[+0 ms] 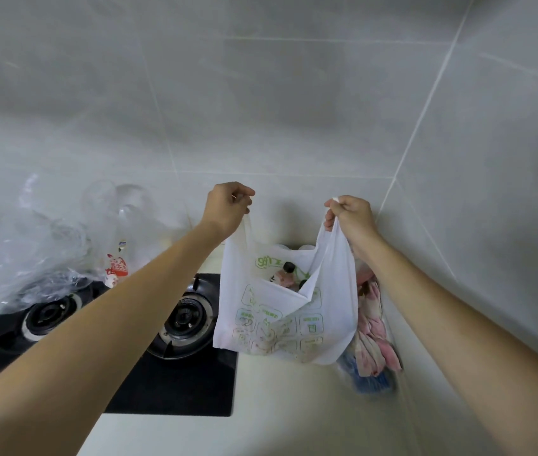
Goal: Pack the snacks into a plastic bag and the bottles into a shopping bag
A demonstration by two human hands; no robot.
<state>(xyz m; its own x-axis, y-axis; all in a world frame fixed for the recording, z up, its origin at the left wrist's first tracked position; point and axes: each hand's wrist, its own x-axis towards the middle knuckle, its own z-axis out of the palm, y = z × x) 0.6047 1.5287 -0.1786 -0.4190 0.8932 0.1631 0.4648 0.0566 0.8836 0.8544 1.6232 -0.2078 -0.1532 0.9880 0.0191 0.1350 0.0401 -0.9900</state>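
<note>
A white shopping bag [323, 311] with green print hangs between my hands over the counter, right of the stove. My left hand [226, 205] pinches its left handle and my right hand [349, 215] grips its right handle, holding the mouth apart. Inside, a pink bottle with a black cap [282, 274] shows, with another dark cap beside it. A clear plastic bag [47, 245] lies crumpled over the stove's left burner, and a red and white snack packet [116, 269] shows through it.
A black two-burner gas stove [175, 383] sits on the cream counter [277, 416]. A pink patterned cloth [374, 330] and something blue [372, 380] lie against the right wall behind the shopping bag. Grey tiled walls close the back and right.
</note>
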